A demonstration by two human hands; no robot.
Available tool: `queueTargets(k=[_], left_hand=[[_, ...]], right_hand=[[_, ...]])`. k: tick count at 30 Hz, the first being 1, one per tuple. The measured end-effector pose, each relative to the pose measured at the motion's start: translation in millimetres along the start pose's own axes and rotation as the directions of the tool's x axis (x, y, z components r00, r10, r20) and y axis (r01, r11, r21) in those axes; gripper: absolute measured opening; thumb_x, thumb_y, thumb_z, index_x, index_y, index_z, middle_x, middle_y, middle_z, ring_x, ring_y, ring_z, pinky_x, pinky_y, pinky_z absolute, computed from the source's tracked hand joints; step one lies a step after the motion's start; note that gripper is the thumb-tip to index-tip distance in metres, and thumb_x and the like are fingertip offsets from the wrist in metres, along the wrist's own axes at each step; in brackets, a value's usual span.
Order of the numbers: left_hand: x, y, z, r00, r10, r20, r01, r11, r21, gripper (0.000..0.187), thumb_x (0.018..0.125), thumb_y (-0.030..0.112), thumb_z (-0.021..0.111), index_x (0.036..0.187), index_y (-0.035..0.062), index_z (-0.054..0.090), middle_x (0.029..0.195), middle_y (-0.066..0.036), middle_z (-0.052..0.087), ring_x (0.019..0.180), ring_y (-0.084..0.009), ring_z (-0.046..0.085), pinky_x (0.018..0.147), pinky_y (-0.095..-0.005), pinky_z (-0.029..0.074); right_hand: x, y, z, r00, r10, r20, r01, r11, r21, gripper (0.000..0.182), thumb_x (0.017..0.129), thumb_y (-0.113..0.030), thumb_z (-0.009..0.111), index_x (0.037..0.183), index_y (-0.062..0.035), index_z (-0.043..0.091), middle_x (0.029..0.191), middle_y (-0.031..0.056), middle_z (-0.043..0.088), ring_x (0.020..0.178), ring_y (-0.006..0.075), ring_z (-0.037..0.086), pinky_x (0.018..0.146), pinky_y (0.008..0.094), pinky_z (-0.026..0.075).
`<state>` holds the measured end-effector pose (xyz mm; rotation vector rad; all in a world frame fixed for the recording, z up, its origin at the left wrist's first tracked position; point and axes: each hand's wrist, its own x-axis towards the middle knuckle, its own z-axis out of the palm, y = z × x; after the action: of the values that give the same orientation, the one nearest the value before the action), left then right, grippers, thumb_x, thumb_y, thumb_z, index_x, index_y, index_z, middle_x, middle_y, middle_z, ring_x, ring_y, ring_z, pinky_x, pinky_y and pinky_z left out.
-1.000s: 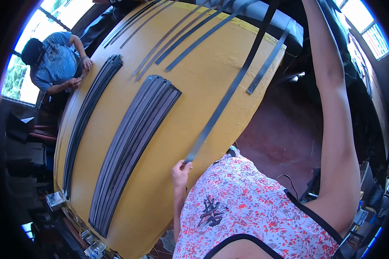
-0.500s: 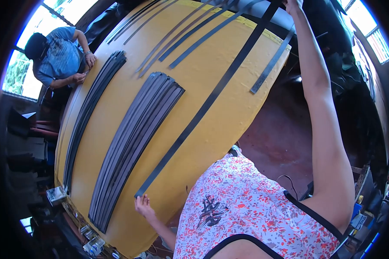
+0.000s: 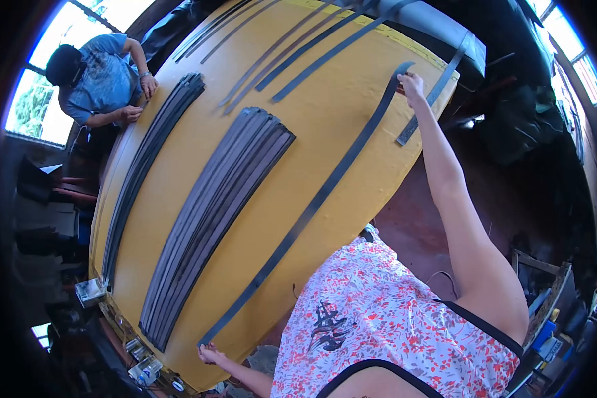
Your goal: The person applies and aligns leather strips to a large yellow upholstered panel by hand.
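Observation:
A long, flat dark strip (image 3: 323,190) runs diagonally over the yellow table (image 3: 351,219). My left hand (image 3: 210,354) pinches its lower end at the near edge of the table. Close to the upper end, my right hand (image 3: 411,87) is closed on the same strip, with a short tip curling past the fingers. Left of it lies a thick bundle of similar strips (image 3: 222,219), side by side. One separate strip (image 3: 438,93) hangs over the right edge near my right hand.
A second dark bundle (image 3: 146,166) lies farther left. Several loose strips (image 3: 318,60) spread across the far end. At the left edge a co-worker (image 3: 103,83) has both hands on the table. Small containers (image 3: 146,370) stand along the near left edge, and a wooden frame (image 3: 544,278) is at right.
My right hand has come down and inward from the far edge, now near the strip's upper end. My left hand has shifted slightly toward me with the lower end.

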<state>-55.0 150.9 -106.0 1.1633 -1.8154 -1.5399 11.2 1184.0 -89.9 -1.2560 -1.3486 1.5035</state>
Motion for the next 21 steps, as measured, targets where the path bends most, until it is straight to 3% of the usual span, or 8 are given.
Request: queueTargets(k=[5,7,11,13,17,19,20,21], left_hand=[[10,17,-11,0.998,0.061,-0.028,-0.061,0.998,-0.008,0.023,0.087,0.007,0.059,0.109,0.0067,0.061,0.085,-0.012,0.066,0.065,-0.0180,0.060,0.051,-0.0257,0.050],[30,11,-14,0.995,0.103,0.008,-0.103,0.995,-0.014,0.022,0.087,0.007,0.061,0.110,0.0075,0.061,0.082,-0.011,0.066,0.063,-0.0173,0.059,0.051,-0.0258,0.049],[25,18,-11,0.985,0.173,0.000,-0.173,0.984,0.031,0.023,0.088,0.009,0.063,0.111,0.0079,0.058,0.084,-0.012,0.065,0.064,-0.0176,0.060,0.050,-0.0255,0.049],[-4,38,-2,0.960,0.269,-0.072,-0.247,0.942,0.229,0.022,0.090,0.009,0.062,0.111,0.0045,0.060,0.086,-0.014,0.066,0.064,-0.0186,0.062,0.049,-0.0271,0.049],[5,39,-5,0.916,0.400,-0.038,-0.358,0.856,0.373,0.018,0.091,0.008,0.062,0.108,0.0028,0.062,0.086,-0.015,0.068,0.064,-0.0188,0.063,0.050,-0.0286,0.051],[8,40,-6,0.886,0.463,-0.037,-0.412,0.820,0.397,0.019,0.093,0.011,0.062,0.110,0.0024,0.062,0.089,-0.016,0.068,0.065,-0.0198,0.064,0.050,-0.0285,0.052],[9,40,-8,0.886,0.463,-0.037,-0.412,0.820,0.398,0.019,0.093,0.011,0.062,0.110,0.0024,0.062,0.089,-0.016,0.068,0.065,-0.0198,0.064,0.050,-0.0285,0.052],[10,41,-10,0.870,0.493,-0.032,-0.443,0.808,0.389,0.020,0.093,0.009,0.062,0.112,0.0025,0.061,0.091,-0.017,0.068,0.066,-0.0203,0.066,0.051,-0.0294,0.053]], right_hand=[[-5,36,6,0.993,0.004,-0.118,-0.015,0.995,-0.094,0.042,0.084,-0.012,0.069,0.123,0.0005,0.060,0.104,0.0118,0.070,0.087,0.0217,0.069,0.075,0.0344,0.058],[4,50,4,0.965,-0.184,-0.187,0.094,0.907,-0.410,0.050,0.081,-0.016,0.070,0.127,-0.0005,0.058,0.118,0.0181,0.065,0.104,0.0311,0.065,0.091,0.0381,0.054],[-18,44,7,0.923,-0.280,-0.264,0.113,0.853,-0.510,0.054,0.079,-0.018,0.070,0.130,-0.0034,0.056,0.128,0.0211,0.058,0.120,0.0355,0.056,0.105,0.0392,0.044],[-31,35,8,0.927,-0.283,-0.247,0.098,0.817,-0.568,0.053,0.080,-0.019,0.069,0.130,-0.0062,0.056,0.132,0.0193,0.053,0.125,0.0342,0.052,0.106,0.0398,0.043],[-45,29,12,0.943,-0.289,-0.168,0.134,0.787,-0.602,0.049,0.082,-0.018,0.068,0.129,-0.0077,0.057,0.130,0.0185,0.054,0.125,0.0357,0.051,0.107,0.0394,0.041],[-44,42,14,0.911,-0.413,0.019,0.342,0.726,-0.596,0.046,0.085,-0.018,0.065,0.129,-0.0083,0.057,0.132,0.0185,0.054,0.125,0.0372,0.051,0.107,0.0416,0.041],[-43,47,14,0.911,-0.412,0.020,0.342,0.726,-0.597,0.046,0.085,-0.018,0.065,0.129,-0.0083,0.057,0.132,0.0185,0.054,0.125,0.0372,0.051,0.107,0.0416,0.041],[-47,51,13,0.867,-0.486,0.114,0.419,0.584,-0.695,0.044,0.086,-0.019,0.065,0.128,-0.0089,0.058,0.134,0.0178,0.053,0.125,0.0366,0.051,0.106,0.0430,0.041]])
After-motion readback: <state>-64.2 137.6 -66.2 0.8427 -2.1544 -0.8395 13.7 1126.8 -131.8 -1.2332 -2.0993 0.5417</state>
